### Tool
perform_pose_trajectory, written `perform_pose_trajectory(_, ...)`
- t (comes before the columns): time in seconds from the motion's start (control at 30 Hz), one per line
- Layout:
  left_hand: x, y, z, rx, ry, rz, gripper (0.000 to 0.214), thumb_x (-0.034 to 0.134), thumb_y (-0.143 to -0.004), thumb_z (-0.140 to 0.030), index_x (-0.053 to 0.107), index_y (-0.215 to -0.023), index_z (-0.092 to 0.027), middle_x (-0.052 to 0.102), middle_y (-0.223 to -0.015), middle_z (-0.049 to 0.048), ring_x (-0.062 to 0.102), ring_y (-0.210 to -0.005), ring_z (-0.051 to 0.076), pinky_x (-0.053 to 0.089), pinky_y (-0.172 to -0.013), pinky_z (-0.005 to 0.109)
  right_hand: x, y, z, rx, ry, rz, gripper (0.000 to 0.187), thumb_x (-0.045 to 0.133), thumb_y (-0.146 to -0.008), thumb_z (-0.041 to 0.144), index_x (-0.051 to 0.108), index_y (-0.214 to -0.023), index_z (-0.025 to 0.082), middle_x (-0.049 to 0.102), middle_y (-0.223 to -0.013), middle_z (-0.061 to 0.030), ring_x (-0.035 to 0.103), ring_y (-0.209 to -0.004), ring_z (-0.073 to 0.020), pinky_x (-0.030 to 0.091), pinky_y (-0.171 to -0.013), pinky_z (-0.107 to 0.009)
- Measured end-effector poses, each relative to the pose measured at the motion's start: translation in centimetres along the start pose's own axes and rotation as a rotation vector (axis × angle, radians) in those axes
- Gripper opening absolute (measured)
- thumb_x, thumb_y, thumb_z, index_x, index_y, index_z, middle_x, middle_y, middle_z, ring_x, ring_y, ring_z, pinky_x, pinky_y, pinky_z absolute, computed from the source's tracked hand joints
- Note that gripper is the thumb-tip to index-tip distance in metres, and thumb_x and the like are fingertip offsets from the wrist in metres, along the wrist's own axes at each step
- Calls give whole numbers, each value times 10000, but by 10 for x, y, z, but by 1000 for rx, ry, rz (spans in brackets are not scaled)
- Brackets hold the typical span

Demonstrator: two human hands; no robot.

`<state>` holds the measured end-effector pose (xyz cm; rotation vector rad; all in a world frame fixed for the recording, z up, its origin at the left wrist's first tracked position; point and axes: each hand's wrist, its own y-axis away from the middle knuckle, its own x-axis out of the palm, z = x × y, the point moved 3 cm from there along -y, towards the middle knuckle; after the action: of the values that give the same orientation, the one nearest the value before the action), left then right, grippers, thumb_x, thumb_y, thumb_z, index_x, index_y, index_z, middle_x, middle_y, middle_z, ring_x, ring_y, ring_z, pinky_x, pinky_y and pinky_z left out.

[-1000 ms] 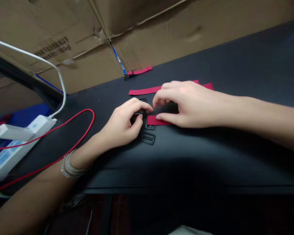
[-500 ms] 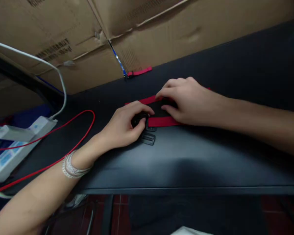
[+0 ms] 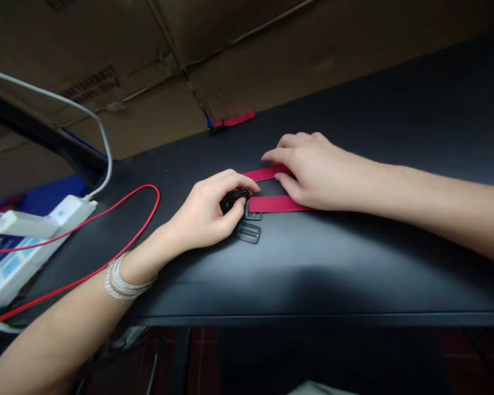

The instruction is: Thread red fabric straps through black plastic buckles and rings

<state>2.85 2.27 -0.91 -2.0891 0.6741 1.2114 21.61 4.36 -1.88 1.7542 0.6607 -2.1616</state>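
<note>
A: Starting at the left, what do we have that holds anything?
B: We see one white power strip with one white adapter on it, and a red cable looping over the black table. Brown cardboard stands behind; we can't see inside it.
A: And the left hand?
B: It's curled, thumb and fingers grasping a black piece, mostly hidden from us.
A: What lies just right of it?
B: We count two black slide buckles: one flat near the thumb, one partly under a strip's end.
A: How many red strips?
B: Two between the hands, one farther, one nearer, plus a third red piece well behind, by the cardboard.
A: The right hand?
B: It arches over both strips, thumb and fingertips parted around the farther one; we can't tell whether it grips.
</note>
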Motion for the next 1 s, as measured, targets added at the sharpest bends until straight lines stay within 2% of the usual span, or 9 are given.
perform_pose_trajectory(0.13, 0, 0, 0, -11, -4, 3, 256, 542, -881, -84, 706, -1072, -128, 744, -1049, 50, 696, -986, 151, 512, -903, 241, 1, 0, 1, 43, -43, 25, 418, 495, -894, 177, 694, -1260, 148, 625, -1171, -160, 619, -1029, -270, 512, -894, -416)
perform_pose_trajectory(0.23, 0, 0, 0, -7, 0, -1, 260, 542, -882, -86, 705, -1079, -129, 748, -1064, 49, 697, -1007, 155, 514, -927, 246, -1, 0, 1, 52, -90, -1, 378, 520, -876, 156, 721, -1196, 166, 618, -1172, -133, 614, -962, -219, 513, -866, -367)
perform_pose_trajectory(0.4, 0, 0, -1, -21, -4, 4, 266, 540, -882, -89, 706, -1087, -125, 750, -1068, 45, 703, -1009, 143, 515, -944, 225, -11, 1, -2, 31, -150, -174, 316, 466, -883, 97, 723, -1059, 146, 659, -1105, -102, 631, -953, -211, 516, -842, -342)
perform_pose_trajectory(0.5, -1, 0, -2, -30, 0, 13, 271, 540, -885, -90, 705, -1098, -121, 753, -1066, 39, 705, -1006, 132, 512, -942, 208, -18, 3, -2, -2, -164, -270, 355, 450, -849, 50, 691, -1096, 133, 696, -1017, -96, 650, -946, -220, 525, -863, -345)
perform_pose_trajectory(0.6, -1, 0, -2, -41, -6, 13, 280, 542, -880, -86, 704, -1103, -132, 753, -1070, 31, 706, -1014, 132, 512, -940, 213, -23, 5, 0, -40, -142, -315, 391, 450, -824, 34, 678, -1130, 120, 696, -1038, -102, 659, -984, -231, 529, -884, -353)
perform_pose_trajectory(0.7, 0, 2, 1, -67, 11, -38, 266, 567, -872, -107, 707, -1094, -151, 765, -1036, 24, 720, -955, 141, 530, -887, 237, -24, 5, 3, -24, -99, -283, 364, 477, -822, 90, 674, -1127, 125, 695, -1072, -125, 662, -1006, -273, 532, -878, -403)
perform_pose_trajectory(0.8, 1, 3, 4, -75, 73, -140, 233, 604, -859, -136, 710, -1067, -148, 768, -1016, 41, 722, -930, 160, 552, -874, 267, -25, 5, 3, 95, -84, -208, 275, 498, -818, 148, 668, -1035, 145, 704, -966, -137, 668, -894, -301, 531, -794, -443)
perform_pose_trajectory(0.9, 1, 2, 7, -89, 210, -247, 319, 640, -840, -152, 653, -1157, -123, 742, -1056, 69, 719, -930, 156, 577, -848, 252, -24, 5, 0, 171, -66, -143, 185, 497, -832, 170, 662, -916, 166, 683, -818, -121, 649, -766, -274, 522, -751, -436)
perform_pose_trajectory(1.0, 0, 2, 7, -123, 239, -274, 383, 656, -826, -159, 621, -1207, -139, 721, -1113, 75, 708, -951, 151, 582, -817, 229, -20, 5, -1, 150, -59, -119, 169, 498, -870, 207, 657, -842, 155, 642, -701, -117, 604, -658, -216, 517, -710, -389)
